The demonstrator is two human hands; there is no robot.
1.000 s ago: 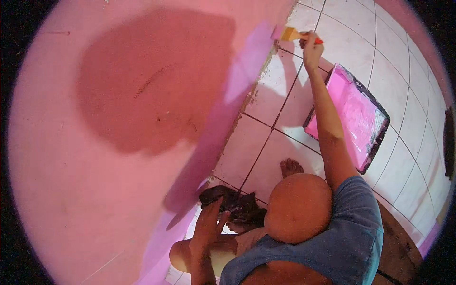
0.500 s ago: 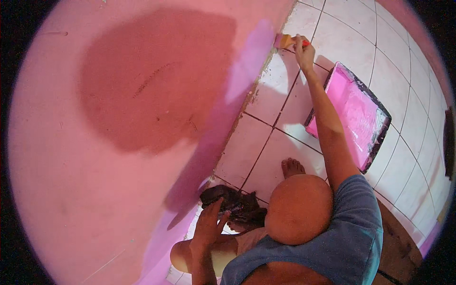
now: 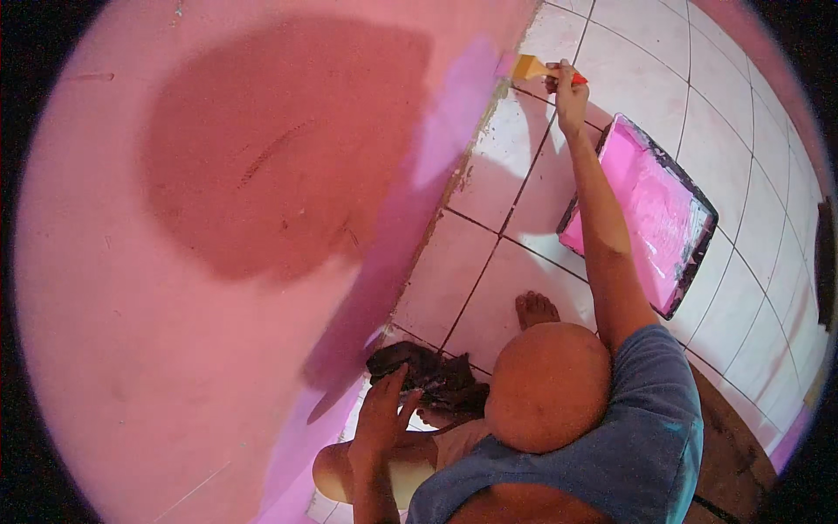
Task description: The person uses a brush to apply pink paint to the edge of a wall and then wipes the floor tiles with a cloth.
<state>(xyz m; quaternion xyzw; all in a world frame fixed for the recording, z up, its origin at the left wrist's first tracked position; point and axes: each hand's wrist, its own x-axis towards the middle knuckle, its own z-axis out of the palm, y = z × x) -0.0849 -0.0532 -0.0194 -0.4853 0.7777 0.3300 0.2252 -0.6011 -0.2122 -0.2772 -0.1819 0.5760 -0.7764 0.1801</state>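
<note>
At the top of the view, my right hand (image 3: pixel 569 92) is closed round the handle of a paintbrush (image 3: pixel 534 69). The brush has a yellow body and a red handle end, and its bristle tip meets the foot of the pink wall (image 3: pixel 218 367). A strip of fresher purple-pink paint (image 3: pixel 445 131) runs along the wall's lower edge. My left hand (image 3: pixel 382 410) rests low beside my knee with fingers apart, over the edge of a dark crumpled cloth (image 3: pixel 436 377); whether it touches the cloth I cannot tell.
A dark-rimmed paint tray (image 3: pixel 642 201) with bright pink paint lies on the white tiled floor (image 3: pixel 476 288), right of the wall and partly behind my right forearm. My bare foot (image 3: pixel 536 309) stands on the tiles near the cloth. Bits of rough debris line the wall's base.
My right hand and the brush have shifted a little to the right and slightly up along the wall's foot. The left hand stays where it was.
</note>
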